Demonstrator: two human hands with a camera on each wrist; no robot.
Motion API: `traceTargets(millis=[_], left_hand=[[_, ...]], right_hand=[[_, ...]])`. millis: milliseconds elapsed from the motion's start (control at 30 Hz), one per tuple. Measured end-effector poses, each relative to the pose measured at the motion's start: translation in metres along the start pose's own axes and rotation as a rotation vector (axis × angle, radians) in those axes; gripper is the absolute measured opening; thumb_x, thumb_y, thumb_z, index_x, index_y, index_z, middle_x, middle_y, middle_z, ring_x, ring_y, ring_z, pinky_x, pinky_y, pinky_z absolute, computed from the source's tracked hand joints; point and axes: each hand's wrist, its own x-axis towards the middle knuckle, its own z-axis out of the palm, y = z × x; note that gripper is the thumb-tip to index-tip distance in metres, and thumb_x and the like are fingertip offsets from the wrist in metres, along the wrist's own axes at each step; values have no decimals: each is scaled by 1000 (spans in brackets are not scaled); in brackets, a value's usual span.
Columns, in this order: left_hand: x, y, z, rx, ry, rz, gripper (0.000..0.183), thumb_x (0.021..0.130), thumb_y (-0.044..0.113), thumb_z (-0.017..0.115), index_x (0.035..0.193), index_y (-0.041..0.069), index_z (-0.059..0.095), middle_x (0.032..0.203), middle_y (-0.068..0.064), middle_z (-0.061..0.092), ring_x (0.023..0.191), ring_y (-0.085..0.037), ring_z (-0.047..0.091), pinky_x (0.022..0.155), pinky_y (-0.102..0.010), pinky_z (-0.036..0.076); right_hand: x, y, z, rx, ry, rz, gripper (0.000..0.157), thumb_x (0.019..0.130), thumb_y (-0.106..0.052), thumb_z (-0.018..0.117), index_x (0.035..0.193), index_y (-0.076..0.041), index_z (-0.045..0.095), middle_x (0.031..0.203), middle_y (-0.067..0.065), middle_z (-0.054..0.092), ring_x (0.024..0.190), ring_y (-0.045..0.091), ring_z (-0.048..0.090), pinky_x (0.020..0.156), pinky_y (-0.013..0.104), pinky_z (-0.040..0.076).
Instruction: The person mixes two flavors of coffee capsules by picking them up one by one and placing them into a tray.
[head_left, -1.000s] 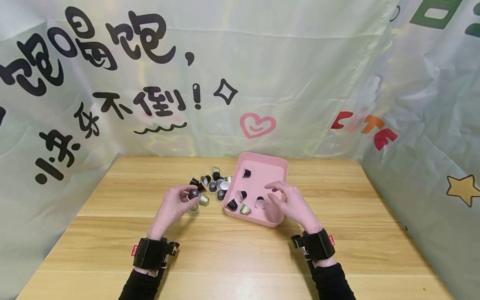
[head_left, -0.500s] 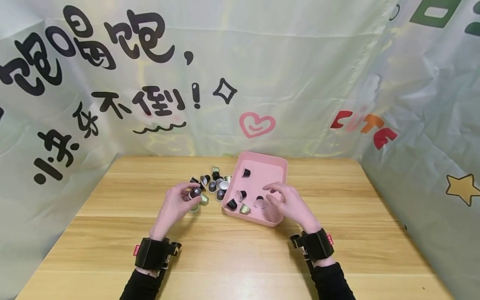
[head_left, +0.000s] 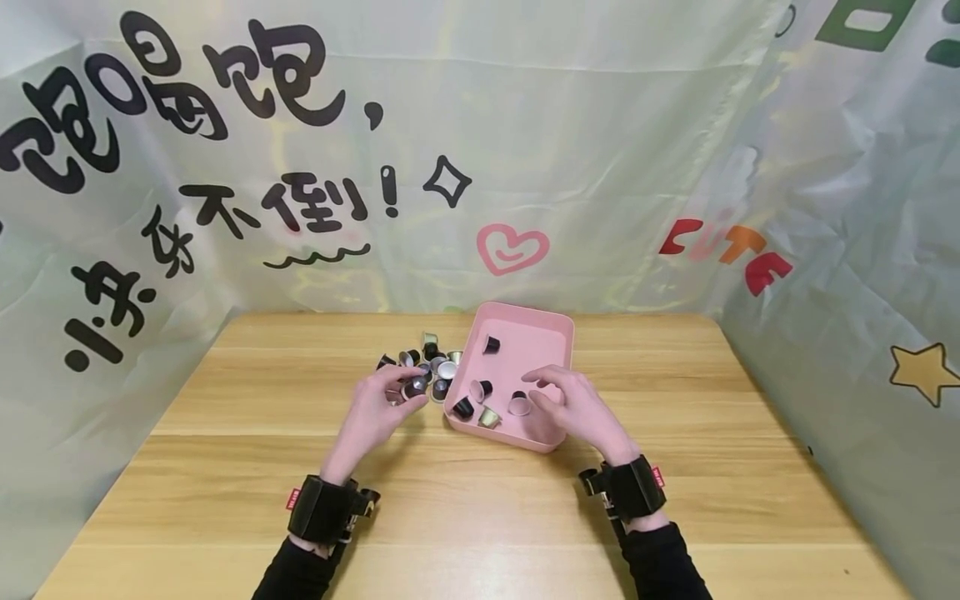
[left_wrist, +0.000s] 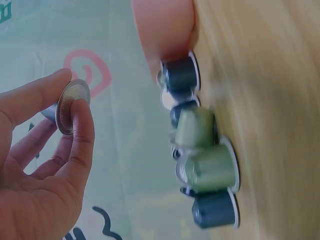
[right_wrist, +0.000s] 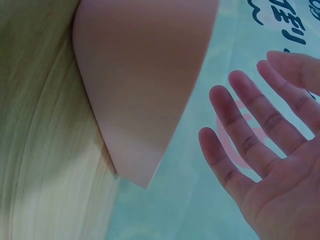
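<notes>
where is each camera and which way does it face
Head: head-worn, looks forward and down at pink rectangular tray; left hand, right hand, black sleeves show.
Left wrist: worn there, faces left hand pinching a dark silver-rimmed capsule.
Right wrist: worn there, faces open right hand.
Both wrist views share the tray.

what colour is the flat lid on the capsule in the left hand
The lid is silvery, showing best in the left wrist view.
</notes>
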Motion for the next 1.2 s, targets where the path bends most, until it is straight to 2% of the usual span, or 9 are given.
traceTargets(millis=[167, 300, 500, 667, 900, 1000, 1200], left_hand=[[0, 5, 11, -12, -42, -53, 43, 80, 6, 80, 122, 3, 69, 118, -19, 70, 90, -27, 72, 78, -30, 62], [0, 7, 19, -18, -70, -77, 44, 81, 8, 80, 124, 6, 69, 125, -17, 68, 97, -28, 71, 84, -34, 62], [1, 11, 31, -51, -70, -42, 41, 81, 6, 80, 121, 7, 71, 121, -14, 68, 98, -27, 70, 87, -36, 62], [3, 13, 40, -81, -102, -39, 44, 82, 3, 77, 125, 6, 68, 124, -16, 68, 101, -27, 69, 91, -39, 61], [5, 16, 47, -58, -133, -37, 45, 81, 5, 78, 125, 8, 68, 122, -14, 70, 102, -27, 69, 93, -44, 58], [6, 17, 51, -54, -136, -38, 44, 81, 5, 79, 124, 8, 69, 120, -13, 71, 100, -25, 70, 91, -43, 58], [8, 21, 57, -64, -157, -62, 42, 82, 4, 78, 123, 12, 70, 119, -10, 71, 94, -19, 70, 83, -31, 61]], right_hand=[[0, 0, 0, 3, -4, 7, 23, 93, -8, 68, 115, -4, 71, 117, 9, 74, 110, 30, 68, 92, 51, 54], [-1, 0, -1, 20, -19, 30, 23, 94, -9, 67, 116, -3, 71, 118, 10, 74, 112, 31, 68, 95, 53, 54], [-1, -1, -2, 23, -37, 48, 25, 95, -11, 66, 118, -4, 70, 120, 10, 73, 114, 29, 67, 97, 52, 53], [-1, -2, -3, 13, -39, 57, 25, 95, -12, 66, 119, -5, 70, 120, 8, 73, 113, 28, 68, 96, 49, 53], [-2, -3, -4, 12, -34, 57, 25, 95, -12, 66, 118, -4, 70, 119, 9, 74, 113, 28, 68, 96, 49, 53], [-2, -3, -4, 15, -28, 52, 25, 94, -11, 66, 118, -4, 70, 119, 9, 74, 113, 29, 68, 96, 50, 53], [-2, -2, -4, 6, -25, 51, 24, 95, -12, 67, 118, -7, 70, 120, 8, 73, 115, 28, 67, 98, 48, 53]])
